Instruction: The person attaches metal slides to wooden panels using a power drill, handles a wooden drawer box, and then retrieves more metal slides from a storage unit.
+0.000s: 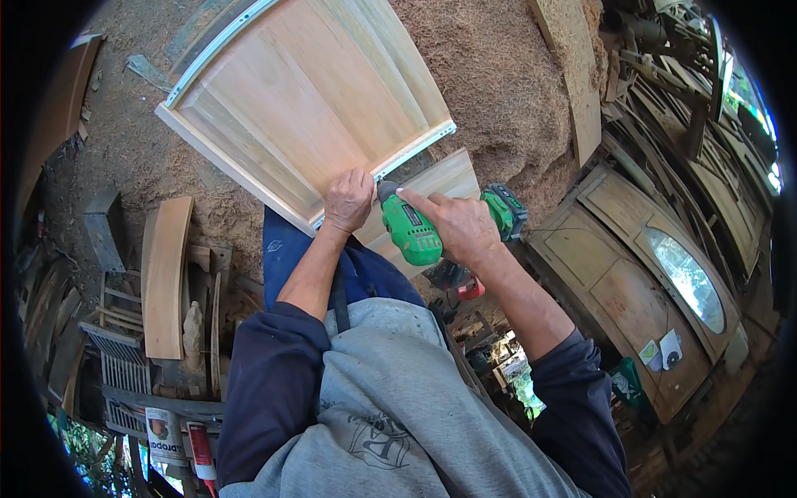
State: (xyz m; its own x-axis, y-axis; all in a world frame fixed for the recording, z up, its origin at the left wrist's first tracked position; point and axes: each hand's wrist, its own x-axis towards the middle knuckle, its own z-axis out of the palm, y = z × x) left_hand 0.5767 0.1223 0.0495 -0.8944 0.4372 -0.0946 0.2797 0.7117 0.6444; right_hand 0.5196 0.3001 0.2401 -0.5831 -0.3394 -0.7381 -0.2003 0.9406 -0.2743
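Observation:
A shallow pale wooden drawer is tilted in front of my lap, with metal drawer slides along two opposite sides. My left hand is closed over its near side, fingers curled over the edge beside the near slide; whether a screw is between the fingertips is hidden. My right hand grips a green cordless drill, its battery showing past the fingers. The drill's nose points at the slide, just right of my left fingers. Its bit tip is hard to make out.
A loose pale board lies under the drill. Wood shavings cover the ground ahead. Carved door panels lean at the right, with stacked planks behind. At the left stand a curved board, a white can and a red bottle.

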